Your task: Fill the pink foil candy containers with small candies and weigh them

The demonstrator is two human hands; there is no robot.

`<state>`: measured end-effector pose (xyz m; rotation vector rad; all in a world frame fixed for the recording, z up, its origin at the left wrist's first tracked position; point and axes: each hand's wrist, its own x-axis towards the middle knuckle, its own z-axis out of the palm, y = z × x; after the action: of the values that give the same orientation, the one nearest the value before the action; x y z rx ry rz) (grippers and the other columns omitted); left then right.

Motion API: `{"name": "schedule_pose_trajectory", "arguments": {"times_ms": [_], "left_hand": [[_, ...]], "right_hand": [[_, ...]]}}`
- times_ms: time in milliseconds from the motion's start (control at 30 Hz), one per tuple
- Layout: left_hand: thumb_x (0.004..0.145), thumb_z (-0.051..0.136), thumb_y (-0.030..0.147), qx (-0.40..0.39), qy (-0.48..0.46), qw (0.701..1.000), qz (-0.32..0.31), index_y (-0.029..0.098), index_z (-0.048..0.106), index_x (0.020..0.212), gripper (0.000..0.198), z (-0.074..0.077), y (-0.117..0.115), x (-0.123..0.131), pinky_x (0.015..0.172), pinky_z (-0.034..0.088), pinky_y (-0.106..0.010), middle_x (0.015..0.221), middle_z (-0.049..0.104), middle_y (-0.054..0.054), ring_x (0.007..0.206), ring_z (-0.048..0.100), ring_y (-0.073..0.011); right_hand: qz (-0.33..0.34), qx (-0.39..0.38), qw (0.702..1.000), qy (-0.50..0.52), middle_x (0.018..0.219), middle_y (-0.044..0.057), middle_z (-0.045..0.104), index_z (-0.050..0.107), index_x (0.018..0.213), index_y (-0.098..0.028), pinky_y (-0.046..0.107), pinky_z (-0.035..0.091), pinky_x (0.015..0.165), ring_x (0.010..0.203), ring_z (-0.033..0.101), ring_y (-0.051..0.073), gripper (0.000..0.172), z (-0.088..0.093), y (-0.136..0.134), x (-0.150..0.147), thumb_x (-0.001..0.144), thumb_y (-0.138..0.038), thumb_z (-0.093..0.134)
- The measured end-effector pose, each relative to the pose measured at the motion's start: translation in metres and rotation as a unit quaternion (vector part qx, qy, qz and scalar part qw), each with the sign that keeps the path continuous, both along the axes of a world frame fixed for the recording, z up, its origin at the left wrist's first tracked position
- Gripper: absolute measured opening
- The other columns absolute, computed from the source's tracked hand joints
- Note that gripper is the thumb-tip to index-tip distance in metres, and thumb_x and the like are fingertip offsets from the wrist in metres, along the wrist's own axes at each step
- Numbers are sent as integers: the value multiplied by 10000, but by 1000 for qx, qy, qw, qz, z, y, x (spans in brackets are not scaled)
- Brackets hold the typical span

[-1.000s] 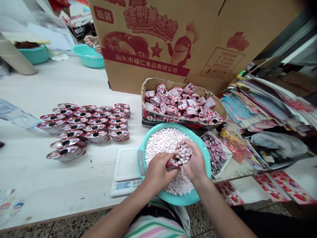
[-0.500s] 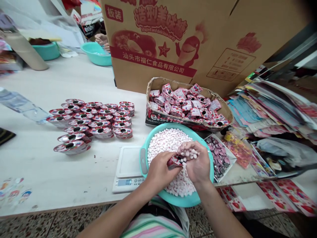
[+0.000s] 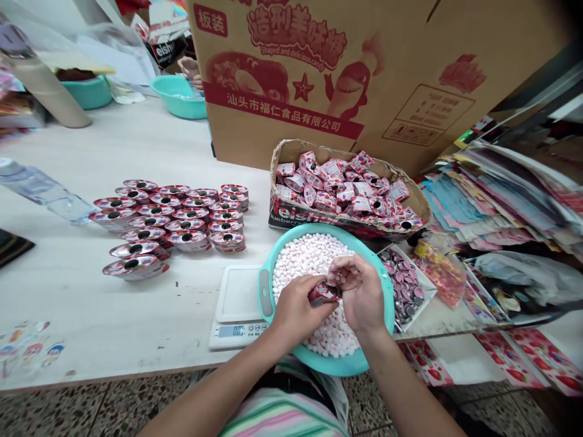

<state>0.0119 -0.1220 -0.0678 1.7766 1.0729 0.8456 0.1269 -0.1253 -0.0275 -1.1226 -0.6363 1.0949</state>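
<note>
My left hand [image 3: 300, 308] is closed around a small red candy box [image 3: 324, 294] with a hole in its top, tilted toward my right hand. Beside that hole, my right hand [image 3: 361, 291] is cupped with curled fingers somewhat apart, and no candies show in its palm. Both hands are over a turquoise basin [image 3: 381, 273] holding many small white candies [image 3: 304, 258]. Left of the basin, a white kitchen scale [image 3: 239, 294] reads 0.0. Several similar oval candy boxes [image 3: 186, 237] stand in rows with their holes upward.
A cut-down carton [image 3: 280, 215] full of loose candy boxes lies behind the basin, before a large cardboard box [image 3: 282, 136]. Right are a tray of round caps [image 3: 403, 288] and stacked printed sheets [image 3: 483, 200]. A water bottle [image 3: 45, 191] lies left. Another person's hand [image 3: 191, 71] shows behind.
The white candies that lay in my right hand are gone from it. Its fingers have curled in closer to the candy box, which my left hand still holds.
</note>
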Motion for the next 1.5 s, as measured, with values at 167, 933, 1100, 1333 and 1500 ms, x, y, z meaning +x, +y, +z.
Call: {"name": "schedule_pose_trajectory", "arguments": {"times_ms": [167,933,1100,1333,1500], "left_hand": [[700,718,226,-31,-29,999,6,235,661,1068,373,-1,1,0,877,466,-335,1052,694,-38,982,620,-226],[649,753,202,-201,-216,955,26,174,619,1026,401,1,-3,-14,845,506,-287,1011,674,-40,945,636,-191],[672,744,234,-185,-181,965,46,177,616,1048,402,2,2,-14,843,513,-296,1037,675,-45,942,643,-191],[732,704,222,-45,-124,989,66,214,619,1055,334,13,4,-24,918,491,-304,1079,669,-32,1013,629,-187],[735,670,156,-29,-110,993,45,222,610,1082,358,15,0,-25,947,487,-304,1117,665,-32,1046,625,-187]], "right_hand": [[28,7,1000,-12,590,-12,541,646,666,-183,240,389,536,547,501,107,262,2,1,-2,797,-390,552],[78,-54,898,-430,1067,77,674,691,937,-212,420,370,993,1068,565,249,299,-56,-12,61,828,-457,557],[98,-40,816,-568,1121,90,647,632,1063,-212,427,386,984,1098,548,242,293,-67,-14,67,898,-352,435],[217,-49,726,-650,1126,118,580,537,1180,-208,421,435,903,1085,517,276,378,-79,-32,56,868,-422,508],[246,-37,743,-622,1063,109,591,512,1167,-214,363,446,811,982,554,249,312,-84,-38,43,909,-372,437]]}}
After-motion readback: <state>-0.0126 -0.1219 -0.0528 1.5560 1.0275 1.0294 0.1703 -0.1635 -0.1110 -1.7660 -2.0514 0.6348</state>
